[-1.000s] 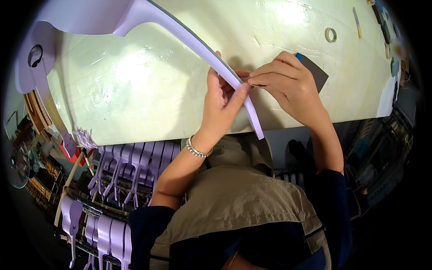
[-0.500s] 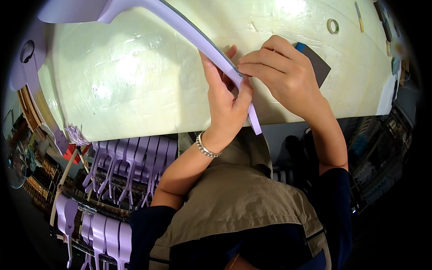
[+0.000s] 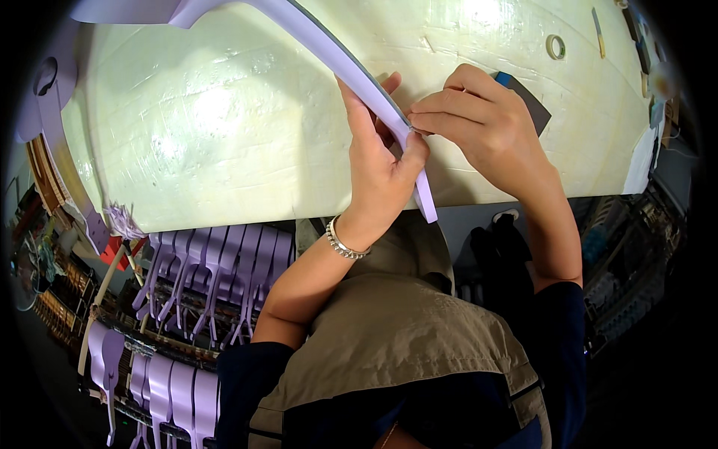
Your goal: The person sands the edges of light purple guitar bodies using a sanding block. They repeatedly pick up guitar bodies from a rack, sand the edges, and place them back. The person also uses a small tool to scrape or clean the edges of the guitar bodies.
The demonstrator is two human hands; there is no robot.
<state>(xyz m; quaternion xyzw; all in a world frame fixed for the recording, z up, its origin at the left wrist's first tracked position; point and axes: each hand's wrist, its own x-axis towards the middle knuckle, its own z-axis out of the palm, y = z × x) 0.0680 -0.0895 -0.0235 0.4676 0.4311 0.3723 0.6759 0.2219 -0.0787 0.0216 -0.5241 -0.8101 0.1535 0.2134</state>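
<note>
A lilac ukulele-like instrument (image 3: 321,49) lies slanted, its body cut off at the top left and its head end reaching past the table's near edge. My left hand (image 3: 378,165) is closed round the neck close to the head, with the thumb on the near side and fingers behind. A dark strip runs along the neck's far edge. Against that edge, just above my left thumb, the fingertips of my right hand (image 3: 486,131) are pinched together. Whatever they hold is too small to make out.
The table (image 3: 224,150) has a glossy pale covering. Beyond my right hand lie a dark sanding-type block (image 3: 532,105), a tape roll (image 3: 555,47) and a thin knife-like tool (image 3: 598,34). Another lilac instrument (image 3: 56,131) stands at the left edge. Lilac instruments (image 3: 224,258) hang on racks below.
My right fingertips have shifted slightly right and nearer along the neck's edge. My left hand keeps its hold on the neck; the whole view has shifted slightly.
</note>
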